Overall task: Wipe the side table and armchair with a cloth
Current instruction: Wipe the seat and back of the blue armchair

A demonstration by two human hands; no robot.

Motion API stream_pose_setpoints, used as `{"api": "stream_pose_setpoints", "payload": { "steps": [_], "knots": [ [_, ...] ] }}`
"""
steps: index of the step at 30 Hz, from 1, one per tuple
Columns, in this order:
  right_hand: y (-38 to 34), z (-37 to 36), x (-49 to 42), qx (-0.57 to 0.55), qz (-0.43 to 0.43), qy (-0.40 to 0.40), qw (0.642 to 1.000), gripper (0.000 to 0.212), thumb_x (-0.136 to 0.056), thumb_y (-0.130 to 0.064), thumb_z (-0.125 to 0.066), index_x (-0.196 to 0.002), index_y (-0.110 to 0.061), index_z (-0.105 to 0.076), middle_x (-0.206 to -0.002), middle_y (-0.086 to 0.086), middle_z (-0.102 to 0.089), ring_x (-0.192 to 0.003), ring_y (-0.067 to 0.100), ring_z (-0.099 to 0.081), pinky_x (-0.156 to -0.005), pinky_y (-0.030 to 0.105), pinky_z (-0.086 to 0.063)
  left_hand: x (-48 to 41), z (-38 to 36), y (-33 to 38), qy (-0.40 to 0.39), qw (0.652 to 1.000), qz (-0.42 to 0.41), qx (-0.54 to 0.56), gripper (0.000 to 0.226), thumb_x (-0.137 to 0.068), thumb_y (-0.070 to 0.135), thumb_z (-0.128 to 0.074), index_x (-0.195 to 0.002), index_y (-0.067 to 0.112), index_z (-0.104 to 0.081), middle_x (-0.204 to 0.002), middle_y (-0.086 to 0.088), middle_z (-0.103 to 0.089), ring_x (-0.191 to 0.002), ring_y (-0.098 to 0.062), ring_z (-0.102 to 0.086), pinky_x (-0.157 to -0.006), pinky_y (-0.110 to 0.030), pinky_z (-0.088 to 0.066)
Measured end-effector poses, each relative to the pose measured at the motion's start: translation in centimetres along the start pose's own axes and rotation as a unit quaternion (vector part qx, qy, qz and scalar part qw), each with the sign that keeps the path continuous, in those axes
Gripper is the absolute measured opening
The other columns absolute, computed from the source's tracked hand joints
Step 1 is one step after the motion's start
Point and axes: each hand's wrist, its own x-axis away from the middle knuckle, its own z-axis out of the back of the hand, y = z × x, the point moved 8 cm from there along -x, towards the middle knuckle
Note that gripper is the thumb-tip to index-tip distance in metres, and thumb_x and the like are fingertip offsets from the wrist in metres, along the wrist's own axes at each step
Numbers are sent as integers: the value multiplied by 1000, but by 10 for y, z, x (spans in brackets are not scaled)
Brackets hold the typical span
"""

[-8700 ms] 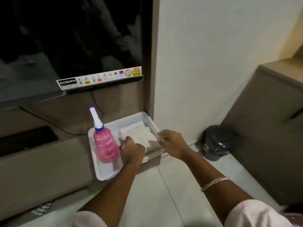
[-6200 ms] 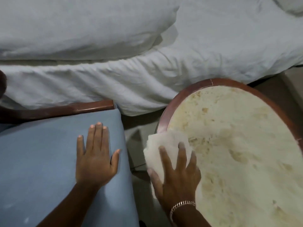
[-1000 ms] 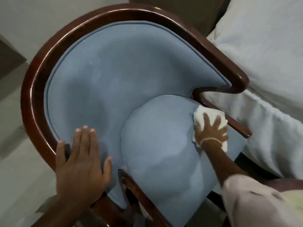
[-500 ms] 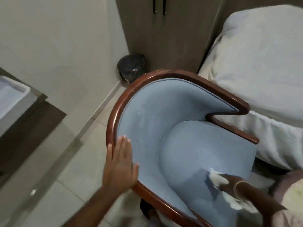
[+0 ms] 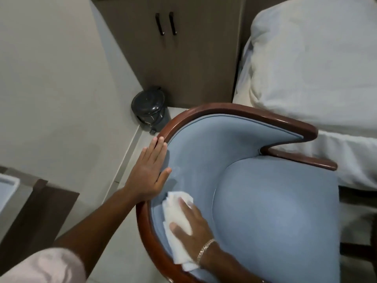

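Both hands are on the armchair (image 5: 265, 201): left hand (image 5: 148, 174) lies flat and spread, fingers together, over the left wooden rim where it meets the blue upholstery, holding nothing; right hand (image 5: 191, 223) presses flat on the white cloth (image 5: 173, 213), palm down, fingers spread over it, thumb on the cloth's near part. Bed (image 5: 316, 68) with white bedding fills the far right, touching or just beside the armchair's right arm, cannot tell which. Beige wall (image 5: 51, 78) takes the left side, brown cabinet (image 5: 179, 58) with two dark handles stands far centre between wall and bed. Armchair sits centre to near right, blue seat cushion and curved blue inner back, dark red-brown wooden rim (image 5: 234, 111) running round it. Tiled floor (image 5: 122, 252) shows near left beside the chair. Dark wooden desk (image 5: 36, 211) corner at the near left edge, a pale tray (image 5: 6, 190) on it, mostly cut off. Small black pedal bin (image 5: 150, 108) stands on the floor in the far corner, just beyond the chair rim, near the cabinet base. Cloth is crumpled, lying on the inner left side of the chair back, just inside the rim, near the left hand's wrist but apart from it. Pale pink sleeve (image 5: 44, 266) at near left; metal bracelet (image 5: 205, 250) on the right wrist.
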Motion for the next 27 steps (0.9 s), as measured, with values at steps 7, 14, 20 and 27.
{"api": "stream_pose_setpoints", "payload": {
  "steps": [7,14,20,27],
  "knots": [
    [20,43,-56,-136,-90,145,976,68,-97,-50,-50,-154,-44,-12,-169,0,-7,-152,23,-24,-124,37,-23,46,-12,5,53,995,48,75,69,-98,38,-31,-157,7,-12,-169,-14,-7,-159,-29,-2,-128,-50,-12],
    [-41,-5,-24,9,36,185,982,62,-81,-87,-18,-140,-72,-5,-165,-19,15,-154,23,-10,-119,49,-21,17,-3,-14,4,987,-55,151,66,-99,33,-30,-157,6,-13,-170,-12,-5,-159,-22,5,-128,-52,-13],
    [-66,75,-91,-60,-23,322,945,56,-96,-51,-51,-140,-57,-16,-168,2,-13,-150,28,-25,-120,53,-31,-91,1,-12,-80,976,-145,141,66,-101,41,-23,-160,15,-7,-172,-2,1,-158,-15,13,-131,-47,-2],
    [-72,-11,-13,70,0,211,975,64,-83,-81,-21,-145,-64,-13,-168,0,1,-152,32,-23,-118,52,-32,-140,2,28,-96,955,-281,26,73,-98,48,-19,-159,8,-15,-172,-9,-6,-159,-23,5,-130,-48,-10]
  ]
}}
